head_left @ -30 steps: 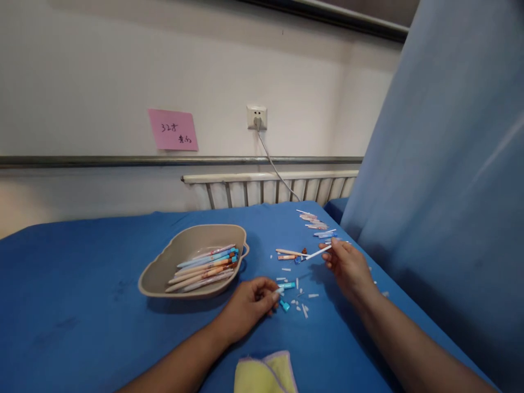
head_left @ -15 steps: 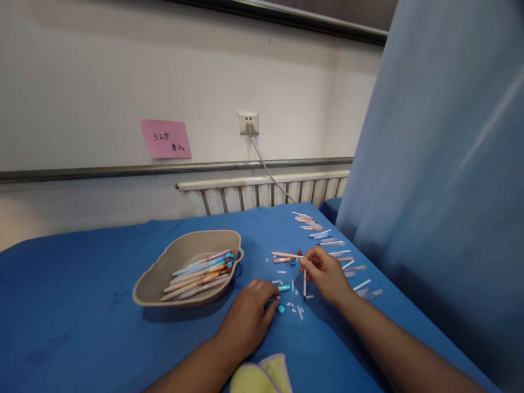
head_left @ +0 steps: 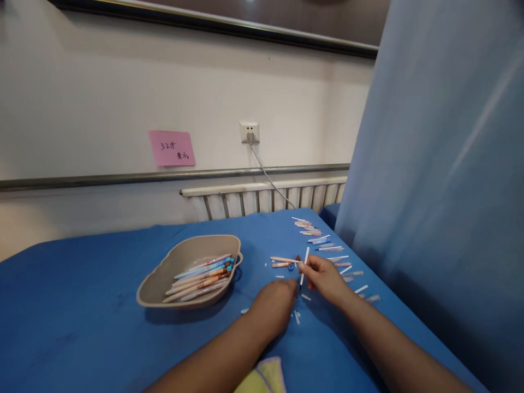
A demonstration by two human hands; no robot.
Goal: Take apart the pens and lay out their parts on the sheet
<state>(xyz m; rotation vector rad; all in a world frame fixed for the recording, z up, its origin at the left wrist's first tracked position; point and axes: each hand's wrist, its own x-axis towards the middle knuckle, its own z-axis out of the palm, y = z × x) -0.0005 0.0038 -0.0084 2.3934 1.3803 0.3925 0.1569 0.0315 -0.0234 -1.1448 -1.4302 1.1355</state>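
Observation:
My right hand pinches a thin white pen refill with a dark lower tip, held nearly upright above the blue bed sheet. Close to its lower end is my left hand, fingers curled and turned away, so whatever they hold is hidden. Just beyond the hands lie a peach pen barrel, an orange printed pen part and a small blue piece. Small white bits are scattered around my left hand, which covers part of them.
A beige tray holding several pens stands on the left. Along the right edge lie groups of refills and pen parts. A yellow cloth is near me; a blue curtain hangs at the right.
My left hand has moved right, up to the refill's lower end, and now covers the turquoise pieces. The refill in my right hand now sticks up above the fingers. The view has tilted slightly upward.

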